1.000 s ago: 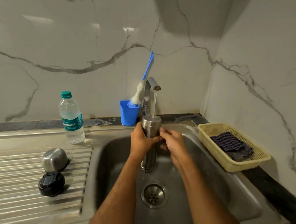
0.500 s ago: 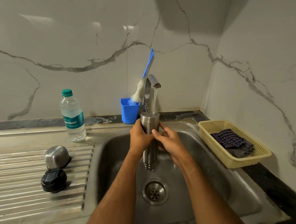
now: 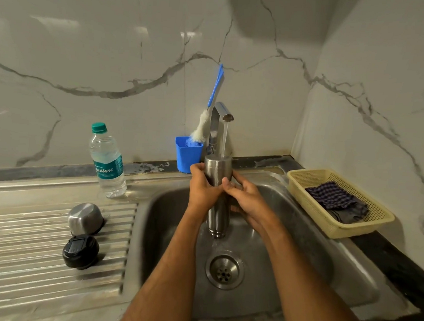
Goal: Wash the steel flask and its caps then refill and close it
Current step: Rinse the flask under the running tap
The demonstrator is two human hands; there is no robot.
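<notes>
Little had been shifted since the earlier frames — the right hand (image 3: 247, 199) was slid lower on the steel flask (image 3: 217, 185), gripped by both hands, left hand (image 3: 203, 187) included, under the tap (image 3: 221, 113) — rinsing was judged ongoing.

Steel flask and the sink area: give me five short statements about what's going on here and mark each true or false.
1. Both hands, left hand and right hand, hold the steel flask upright under the tap. True.
2. The tap is turned off. False: water runs from it into the flask's open mouth.
3. The steel cap and the black cap lie on the ribbed drainboard. True.
4. The bottle brush lies in the sink basin. False: it stands in the blue cup behind the tap.
5. The yellow basket holds the plastic water bottle. False: it holds a checked cloth; the bottle stands on the counter.
</notes>
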